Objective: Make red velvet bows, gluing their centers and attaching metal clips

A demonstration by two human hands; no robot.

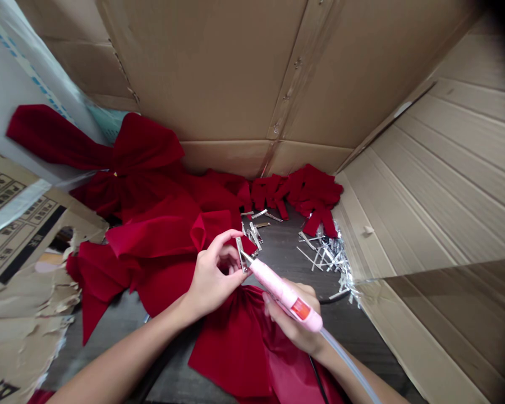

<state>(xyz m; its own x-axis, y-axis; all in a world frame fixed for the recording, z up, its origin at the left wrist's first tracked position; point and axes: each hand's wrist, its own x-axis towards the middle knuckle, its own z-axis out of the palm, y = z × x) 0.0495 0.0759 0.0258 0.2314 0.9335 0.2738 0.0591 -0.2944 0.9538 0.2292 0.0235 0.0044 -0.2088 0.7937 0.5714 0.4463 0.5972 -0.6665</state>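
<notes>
Between the thumb and index finger of my left hand [214,275] is a silver metal hair clip [241,255], held upright by its ends. My right hand [297,320] grips a pink hot glue gun [284,292], with a glue stick [349,367] running out of its back. The gun's metal nozzle points at the clip, close to or touching it; I cannot tell which. Below both hands lies a large red velvet bow [231,342]. More silver clips [252,233] are scattered just beyond my left hand.
Large red bows [147,146] are piled at the left, and small red bows [311,191] at the back right. Silver strips [334,255] lie below these. Cardboard walls [219,73] enclose the back and right; a torn cardboard box [21,224] stands at the left.
</notes>
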